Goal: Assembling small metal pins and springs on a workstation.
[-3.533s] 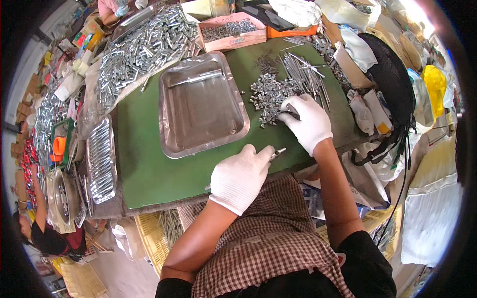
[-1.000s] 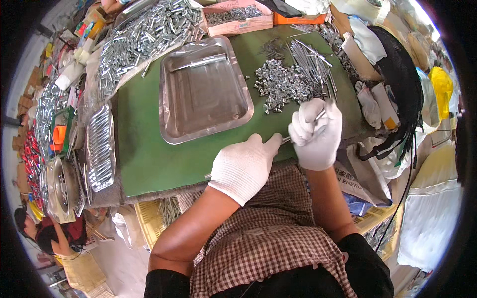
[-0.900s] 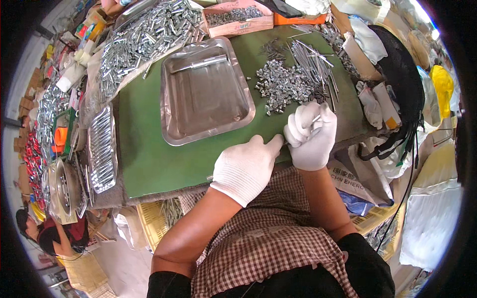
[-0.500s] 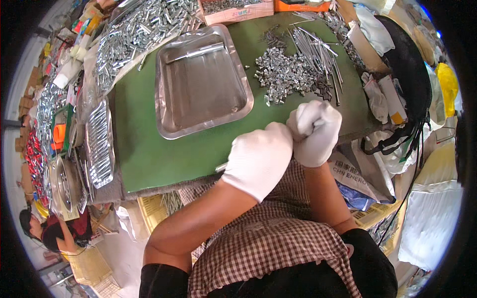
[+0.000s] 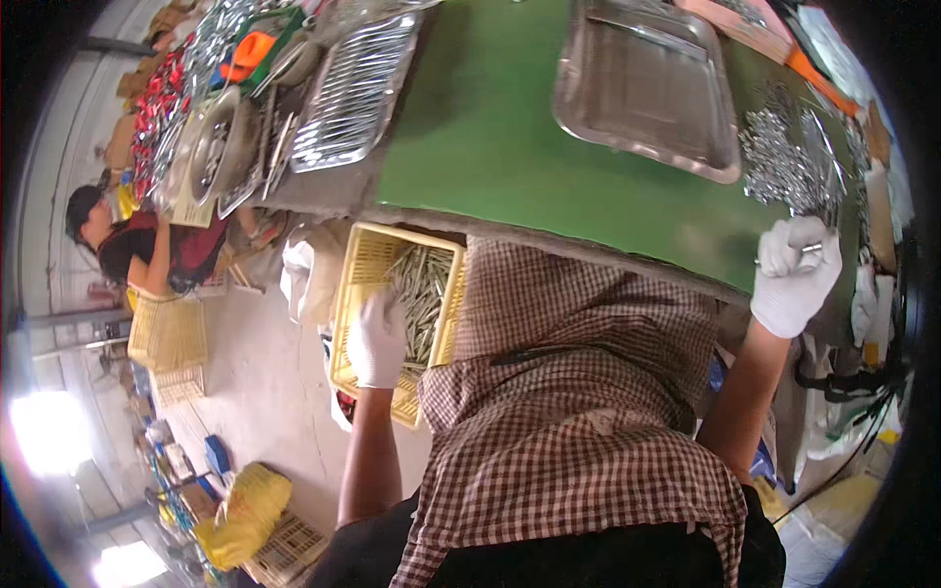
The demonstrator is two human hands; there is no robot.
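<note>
My left hand, in a white glove, reaches down into a yellow plastic crate below the table edge, among long metal parts; whether it grips one I cannot tell. My right hand, also gloved, rests at the front edge of the green table and pinches a thin metal pin. Just beyond it lies a heap of small metal parts. A shallow steel tray stands on the green mat.
A ribbed metal tray and stacked dishes lie at the table's left end. Another person sits on the floor at left beside yellow crates. Bags and black cables hang at right.
My head has turned left and down. My left hand left the table edge and dropped into the yellow crate. My right hand stays at the edge with the pin.
</note>
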